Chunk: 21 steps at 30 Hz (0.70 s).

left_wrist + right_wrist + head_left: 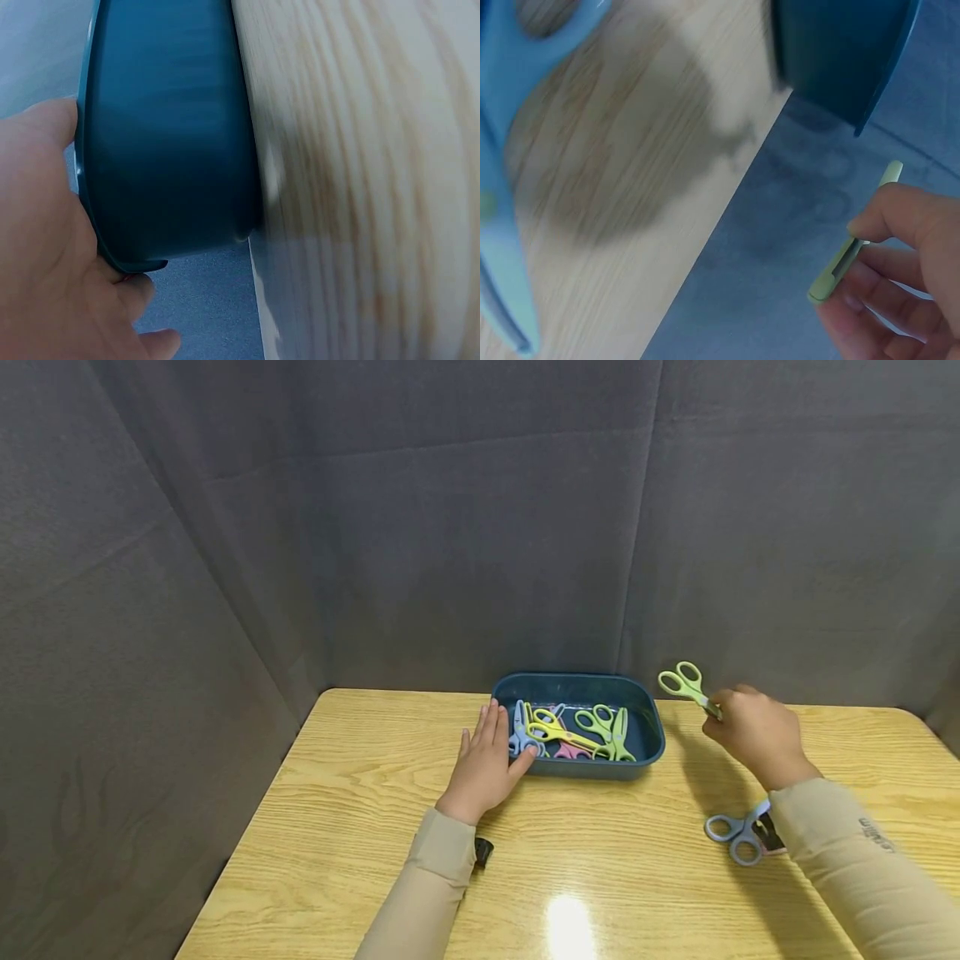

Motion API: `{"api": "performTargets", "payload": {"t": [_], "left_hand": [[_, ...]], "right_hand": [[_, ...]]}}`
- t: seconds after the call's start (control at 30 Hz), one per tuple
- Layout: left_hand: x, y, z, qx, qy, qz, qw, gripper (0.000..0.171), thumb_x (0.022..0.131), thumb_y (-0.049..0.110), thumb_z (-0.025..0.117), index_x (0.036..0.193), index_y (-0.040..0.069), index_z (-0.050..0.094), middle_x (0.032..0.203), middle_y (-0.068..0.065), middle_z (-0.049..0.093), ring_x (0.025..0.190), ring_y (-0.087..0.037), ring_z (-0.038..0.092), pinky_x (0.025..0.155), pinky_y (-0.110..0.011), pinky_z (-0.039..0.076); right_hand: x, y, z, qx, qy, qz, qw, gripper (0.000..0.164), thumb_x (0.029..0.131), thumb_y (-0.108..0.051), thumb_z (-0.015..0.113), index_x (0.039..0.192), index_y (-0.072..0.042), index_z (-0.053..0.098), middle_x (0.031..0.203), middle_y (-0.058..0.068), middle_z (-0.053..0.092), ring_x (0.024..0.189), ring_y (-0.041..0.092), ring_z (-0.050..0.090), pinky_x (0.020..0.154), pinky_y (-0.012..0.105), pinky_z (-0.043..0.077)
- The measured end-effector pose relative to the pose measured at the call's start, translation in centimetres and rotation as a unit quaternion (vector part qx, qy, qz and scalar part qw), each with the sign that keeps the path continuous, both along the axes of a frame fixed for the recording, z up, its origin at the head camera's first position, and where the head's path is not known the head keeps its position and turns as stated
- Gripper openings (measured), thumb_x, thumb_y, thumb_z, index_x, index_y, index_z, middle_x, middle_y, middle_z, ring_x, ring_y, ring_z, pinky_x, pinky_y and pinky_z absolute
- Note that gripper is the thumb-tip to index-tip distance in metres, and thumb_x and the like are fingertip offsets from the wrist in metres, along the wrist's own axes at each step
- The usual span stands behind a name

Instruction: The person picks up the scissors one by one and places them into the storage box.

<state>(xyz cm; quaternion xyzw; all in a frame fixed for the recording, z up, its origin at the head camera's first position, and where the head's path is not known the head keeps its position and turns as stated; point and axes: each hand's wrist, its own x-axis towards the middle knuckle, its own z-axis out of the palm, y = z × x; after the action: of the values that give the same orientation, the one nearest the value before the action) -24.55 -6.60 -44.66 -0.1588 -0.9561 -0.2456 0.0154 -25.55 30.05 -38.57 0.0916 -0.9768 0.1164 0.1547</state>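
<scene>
My right hand (757, 731) pinches light green scissors (684, 682) by the blade end, handles pointing up and left, above the table right of a dark blue tray (577, 770). In the right wrist view, thumb and fingers grip the scissors (831, 277) edge-on. My left hand (480, 772) rests on the tray's left front corner, fingers extended along the rim and thumb over the front edge. Inside the tray lie blue scissors (519, 727), yellow scissors (555, 727), green scissors (618, 739) and partly covered pink scissors (572, 752).
Blue scissors (738, 837) lie on the wooden table (615, 852) near my right sleeve. Beside them a dark item with a pink edge (768, 835) is partly hidden by the sleeve. A grey cloth (480, 543) hangs behind the table.
</scene>
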Motion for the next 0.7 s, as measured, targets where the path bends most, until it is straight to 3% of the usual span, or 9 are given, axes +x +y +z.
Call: {"api": "performTargets", "payload": {"t": [0.53,0.7], "left_hand": [[-0.1,0.0,-0.1,0.003,0.009,-0.003,1.0,0.083,0.106,0.055,0.042,0.161,0.0,0.015,0.17,-0.014,0.004,0.156,-0.028,0.001,0.122,-0.059,0.009],[-0.1,0.0,-0.1,0.003,0.008,-0.001,1.0,0.083,0.105,0.055,0.043,0.161,0.0,0.016,0.17,-0.014,0.004,0.156,-0.028,0.001,0.122,-0.058,0.009]], "right_hand": [[-0.2,-3.1,0.0,0.002,0.069,0.028,0.997,0.002,0.077,-0.006,0.068,0.078,-0.005,0.067,0.07,0.007,0.055,0.054,0.024,0.048,0.044,0.049,0.044],[-0.2,-4.3,0.0,-0.001,0.079,0.037,0.996,0.006,0.077,-0.006,0.07,0.074,-0.007,0.065,0.068,0.007,0.052,0.053,0.024,0.048,0.044,0.049,0.044]]}}
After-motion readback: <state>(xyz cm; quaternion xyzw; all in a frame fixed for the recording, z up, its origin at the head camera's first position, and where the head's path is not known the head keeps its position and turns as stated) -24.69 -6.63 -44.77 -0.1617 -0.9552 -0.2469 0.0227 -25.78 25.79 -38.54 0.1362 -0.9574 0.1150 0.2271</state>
